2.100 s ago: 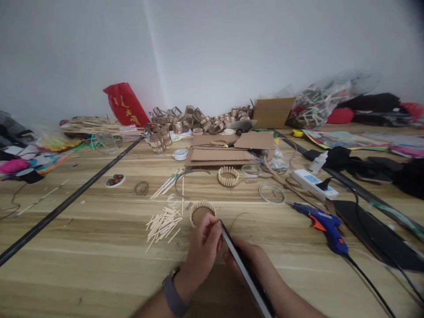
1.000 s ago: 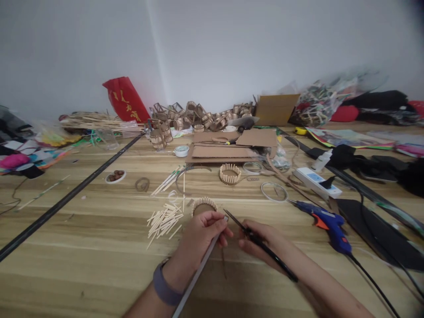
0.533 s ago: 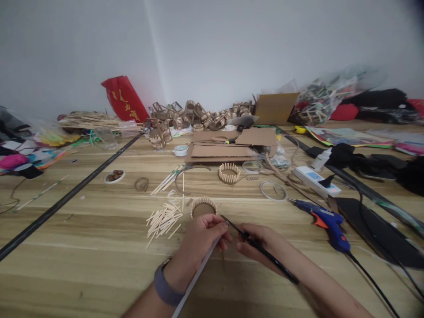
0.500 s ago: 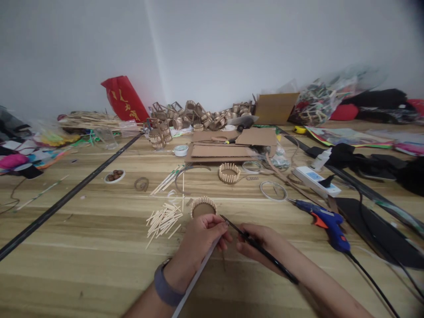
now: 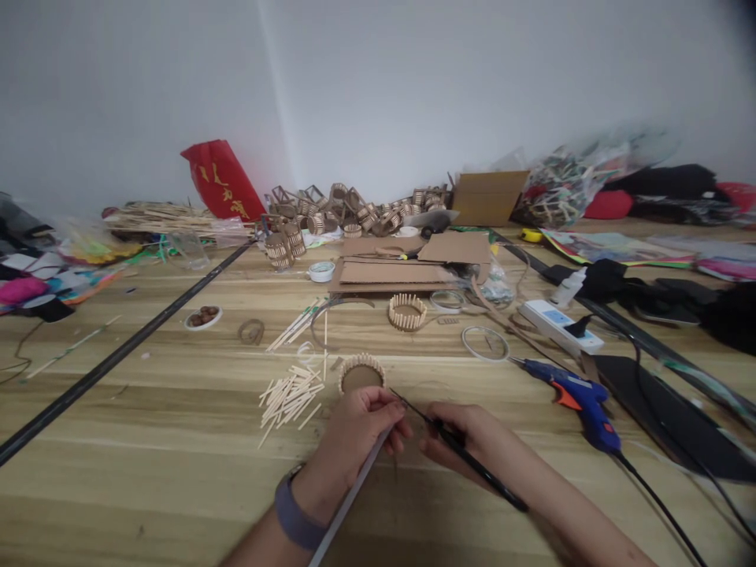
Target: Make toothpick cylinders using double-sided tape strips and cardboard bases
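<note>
Stick ring [image 5: 361, 361]: rim looks complete
Loose sticks [image 5: 292, 398]: unused, left of ring
Left hand [image 5: 361, 429]: pinching strip [image 5: 350, 496]
Right hand [image 5: 466, 431]: clamped on black tool [image 5: 485, 471]

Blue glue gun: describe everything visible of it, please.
The blue glue gun looks plastic, with an orange trigger, a pale label along its body and a small orange-red mark low on the handle. It lies on its side on the wooden table, its narrow nozzle pointing left, close to a pale ring. A black cable runs from the handle out of view. Neither the left hand nor the right hand touches it.
</note>
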Demonstrator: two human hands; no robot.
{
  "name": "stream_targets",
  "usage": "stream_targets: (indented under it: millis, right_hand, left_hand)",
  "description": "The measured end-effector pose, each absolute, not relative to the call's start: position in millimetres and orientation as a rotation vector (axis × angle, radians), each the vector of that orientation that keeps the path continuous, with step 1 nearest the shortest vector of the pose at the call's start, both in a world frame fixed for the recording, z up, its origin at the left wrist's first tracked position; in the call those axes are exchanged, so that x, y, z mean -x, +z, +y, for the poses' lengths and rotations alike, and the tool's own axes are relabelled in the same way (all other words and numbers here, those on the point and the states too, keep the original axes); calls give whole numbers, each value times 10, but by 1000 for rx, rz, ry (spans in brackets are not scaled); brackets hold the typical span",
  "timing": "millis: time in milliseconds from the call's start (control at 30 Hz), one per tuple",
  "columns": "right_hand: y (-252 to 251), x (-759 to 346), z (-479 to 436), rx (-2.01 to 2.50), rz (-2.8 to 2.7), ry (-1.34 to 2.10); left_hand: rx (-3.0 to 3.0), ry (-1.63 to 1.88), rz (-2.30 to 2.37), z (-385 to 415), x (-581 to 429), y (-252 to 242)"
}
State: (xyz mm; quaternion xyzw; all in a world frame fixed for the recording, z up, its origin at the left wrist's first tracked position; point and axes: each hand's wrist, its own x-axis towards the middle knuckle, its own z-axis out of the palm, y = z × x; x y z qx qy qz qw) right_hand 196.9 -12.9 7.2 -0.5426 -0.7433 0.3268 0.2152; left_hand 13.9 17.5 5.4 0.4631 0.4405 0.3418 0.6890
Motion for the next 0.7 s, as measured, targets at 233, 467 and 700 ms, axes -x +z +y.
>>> stream_targets:
  millis: [233, 467, 700]
  right_hand:
    - [98, -2029, -119, 1643, -2201, 711]
    - [147, -2381, 41, 2005, -2065, 354]
    - [-20, -2767, 168, 2315, -2027, 63]
  left_hand:
    - [-1041, 768, 971, 173, -143, 83]
    - [-1070, 781, 947, 160, -140, 74]
    - [-1049, 749, 941, 146, -153, 87]
